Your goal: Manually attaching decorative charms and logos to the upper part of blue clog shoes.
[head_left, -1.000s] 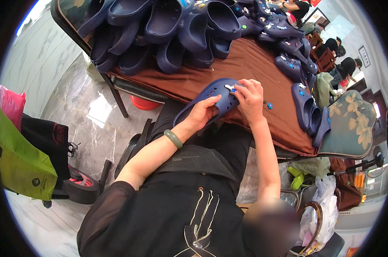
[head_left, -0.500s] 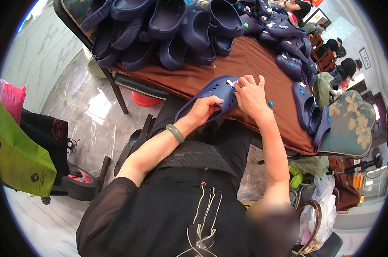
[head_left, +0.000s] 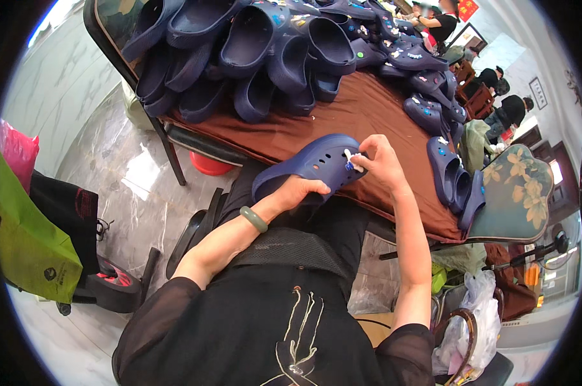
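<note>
A dark blue clog [head_left: 302, 159] with vent holes is held over my lap at the table's near edge, its toe pointing right. My left hand [head_left: 299, 190] grips its near side, the thumb lying along the rim and the other fingers hidden by the shoe. At the toe sits a white shoe charm [head_left: 351, 156], and a small blue charm [head_left: 349, 166] is beside it. My right hand [head_left: 384, 161] is bent over the toe, thumb and forefinger closed at the white charm. A green bangle [head_left: 254, 219] circles my left wrist.
Many more clogs [head_left: 252, 45] are heaped across the far side of the brown-covered table [head_left: 342, 119]. A few decorated clogs [head_left: 446, 170] stand at its right edge. A flowered chair back [head_left: 516, 193] is beyond them. Bags [head_left: 34, 238] hang at far left; people sit farther back.
The clog and both hands have come slightly lower in view. My right hand has shifted off the charms toward the toe's right edge, so the white and blue charms show more plainly.
</note>
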Motion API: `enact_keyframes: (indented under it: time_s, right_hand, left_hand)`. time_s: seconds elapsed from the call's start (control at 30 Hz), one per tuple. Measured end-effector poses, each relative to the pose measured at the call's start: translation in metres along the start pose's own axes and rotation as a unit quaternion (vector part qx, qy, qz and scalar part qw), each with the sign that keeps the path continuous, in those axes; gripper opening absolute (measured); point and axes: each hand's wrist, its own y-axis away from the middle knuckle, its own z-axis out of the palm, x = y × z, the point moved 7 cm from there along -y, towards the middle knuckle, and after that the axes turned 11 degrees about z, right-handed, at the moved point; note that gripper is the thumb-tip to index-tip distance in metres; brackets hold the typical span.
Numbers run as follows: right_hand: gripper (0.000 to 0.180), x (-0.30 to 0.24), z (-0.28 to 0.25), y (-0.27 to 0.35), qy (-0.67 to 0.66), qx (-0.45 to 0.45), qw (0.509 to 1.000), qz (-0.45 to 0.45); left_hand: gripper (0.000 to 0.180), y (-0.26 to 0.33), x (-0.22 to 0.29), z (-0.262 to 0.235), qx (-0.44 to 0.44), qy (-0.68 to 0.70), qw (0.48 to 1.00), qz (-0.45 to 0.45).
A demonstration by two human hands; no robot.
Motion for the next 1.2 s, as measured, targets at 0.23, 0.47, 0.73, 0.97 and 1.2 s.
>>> enact_keyframes:
  time_s: [0.23,0.47,0.73,0.97,1.2]
  right_hand:
    - [0.05,0.008,0.032,0.026,-0.265,-0.24,0.93,0.087]
    - [0.051,0.018,0.028,0.029,-0.14,-0.011,0.986,0.095]
    - [0.046,0.037,0.049,0.01,-0.256,-0.073,0.96,0.087]
    - [0.031,-0.027,0.018,0.037,-0.059,0.099,0.98,-0.162]
    - [0.037,-0.013,0.019,0.028,-0.062,0.065,0.984,-0.151]
  left_hand:
    - [0.061,0.008,0.018,0.009,-0.004,-0.101,0.995,0.002]
    - [0.06,0.0,0.023,0.011,-0.023,-0.118,0.993,0.023]
    - [0.064,-0.006,0.024,0.01,-0.012,0.247,0.969,-0.026]
    - [0.067,-0.013,0.035,0.02,-0.015,0.296,0.955,-0.032]
    - [0.067,-0.013,0.033,0.024,-0.03,0.308,0.951,-0.015]
